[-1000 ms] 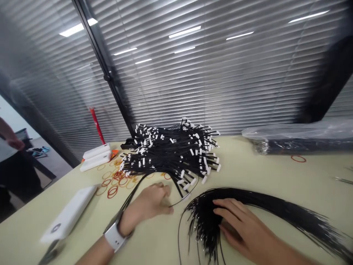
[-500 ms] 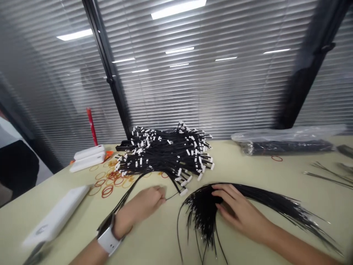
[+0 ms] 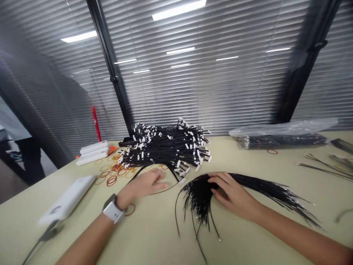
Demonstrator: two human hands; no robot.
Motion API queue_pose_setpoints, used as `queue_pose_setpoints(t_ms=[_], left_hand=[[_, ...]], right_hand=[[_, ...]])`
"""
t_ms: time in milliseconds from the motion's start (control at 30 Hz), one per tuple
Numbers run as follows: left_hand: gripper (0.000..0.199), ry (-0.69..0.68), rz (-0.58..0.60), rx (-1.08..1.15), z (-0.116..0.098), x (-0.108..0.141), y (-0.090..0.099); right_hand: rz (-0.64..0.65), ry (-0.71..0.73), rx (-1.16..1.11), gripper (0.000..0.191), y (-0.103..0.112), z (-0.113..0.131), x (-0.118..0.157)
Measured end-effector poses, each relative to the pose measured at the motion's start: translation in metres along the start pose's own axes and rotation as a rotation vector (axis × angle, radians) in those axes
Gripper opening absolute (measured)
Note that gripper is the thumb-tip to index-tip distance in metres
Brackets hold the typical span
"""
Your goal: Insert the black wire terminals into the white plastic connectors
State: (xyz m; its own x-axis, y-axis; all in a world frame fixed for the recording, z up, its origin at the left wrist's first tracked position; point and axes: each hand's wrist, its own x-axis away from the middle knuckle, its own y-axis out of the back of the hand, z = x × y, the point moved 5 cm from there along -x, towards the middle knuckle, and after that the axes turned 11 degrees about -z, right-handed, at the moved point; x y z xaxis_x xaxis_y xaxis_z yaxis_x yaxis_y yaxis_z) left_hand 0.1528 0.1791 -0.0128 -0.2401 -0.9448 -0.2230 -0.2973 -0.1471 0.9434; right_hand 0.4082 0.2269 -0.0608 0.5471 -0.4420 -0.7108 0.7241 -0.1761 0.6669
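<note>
My left hand (image 3: 150,183), with a watch on its wrist, is over the table left of centre, thumb and fingers apart. A thin black wire passes beside its thumb toward a white connector (image 3: 182,180). My right hand (image 3: 227,193) rests with curved fingers on a bundle of loose black wires (image 3: 200,193), its fingertips against the bend. That bundle fans out toward me and trails off to the right. Behind my hands lies a large heap of black cables with white connectors (image 3: 165,147).
Red and yellow rubber bands (image 3: 111,180) lie left of the heap. White power banks (image 3: 92,154) and another with a cable (image 3: 68,198) are at the left. A plastic-wrapped cable bundle (image 3: 284,141) lies at the back right, loose wires (image 3: 325,167) nearer.
My left hand has opened its pinched fingers beside the thin wire. A red band now shows by the watch. My right hand stays on the bundle. The whole view has shifted slightly.
</note>
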Motion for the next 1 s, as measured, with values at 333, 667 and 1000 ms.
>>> queue_pose_setpoints(t_ms=[333,667,1000], left_hand=[[0.025,0.010,-0.027,-0.002,0.006,-0.001,0.006],[0.018,-0.067,-0.029,-0.071,-0.002,0.001,-0.021],[0.021,-0.024,-0.055,-0.118,0.000,0.018,-0.020]], right_hand=[[-0.034,0.022,0.031,0.019,0.002,0.002,-0.001],[-0.075,0.043,0.051,0.019,0.004,0.005,-0.001],[-0.112,0.067,0.058,0.018,0.008,0.008,-0.003]])
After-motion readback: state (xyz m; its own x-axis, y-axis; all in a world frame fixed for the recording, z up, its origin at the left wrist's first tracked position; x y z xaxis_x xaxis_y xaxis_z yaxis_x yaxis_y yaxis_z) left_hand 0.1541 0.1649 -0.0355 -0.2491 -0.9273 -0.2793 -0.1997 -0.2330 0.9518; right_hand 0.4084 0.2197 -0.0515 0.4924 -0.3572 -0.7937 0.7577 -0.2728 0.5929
